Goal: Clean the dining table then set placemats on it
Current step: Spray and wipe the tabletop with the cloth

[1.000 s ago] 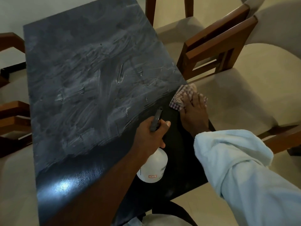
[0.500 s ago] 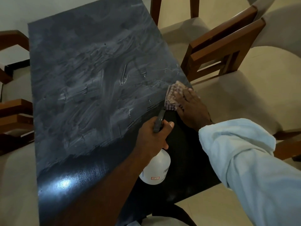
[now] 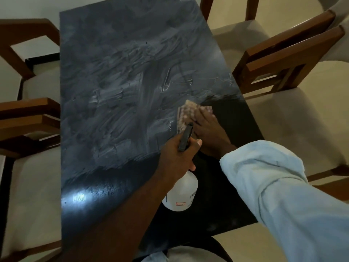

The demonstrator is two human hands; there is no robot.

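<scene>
The dark dining table (image 3: 117, 95) fills the middle of the view, its far part streaked with grey smears and its near part dark and glossy. My right hand (image 3: 209, 131) presses flat on a checked cloth (image 3: 188, 114) lying on the tabletop, right of centre. My left hand (image 3: 177, 157) grips a white spray bottle (image 3: 181, 193) by its black trigger head, held just above the near part of the table. The bottle's nozzle overlaps my right hand's fingers. No placemats are in view.
Wooden chairs with beige seats surround the table: two on the right (image 3: 287, 59), two on the left (image 3: 28, 114) and one at the far end (image 3: 230, 8). A glare spot shines on the table's near left part. Pale floor shows beyond.
My right hand has slid the cloth leftward from the table's right edge toward the middle, leaving a dark wiped strip behind it. My left hand keeps holding the bottle in about the same place.
</scene>
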